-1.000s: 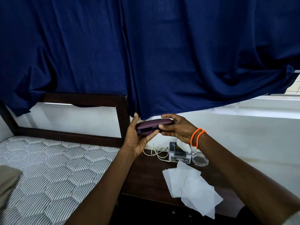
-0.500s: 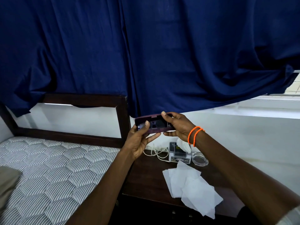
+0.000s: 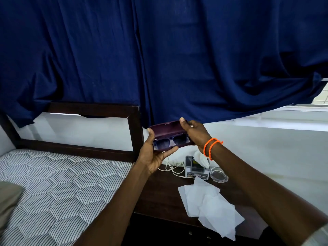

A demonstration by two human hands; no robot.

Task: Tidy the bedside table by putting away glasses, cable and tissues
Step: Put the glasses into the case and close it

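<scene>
Your left hand (image 3: 152, 155) and right hand (image 3: 196, 134) each keep a curled grip on the open glasses case (image 3: 166, 133), glasses (image 3: 169, 142) inside, held above the table (image 3: 159, 194); at 5 o'clock of the case lie loose tissues (image 3: 209, 205); at 6 o'clock, the white cable (image 3: 173, 166).

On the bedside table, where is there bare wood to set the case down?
The bedside table shows bare wood at its left front, between the white cable behind and the loose tissues to the right. The back right is crowded: tissue box and round glass dish side by side. The right arm hides the far right.
</scene>
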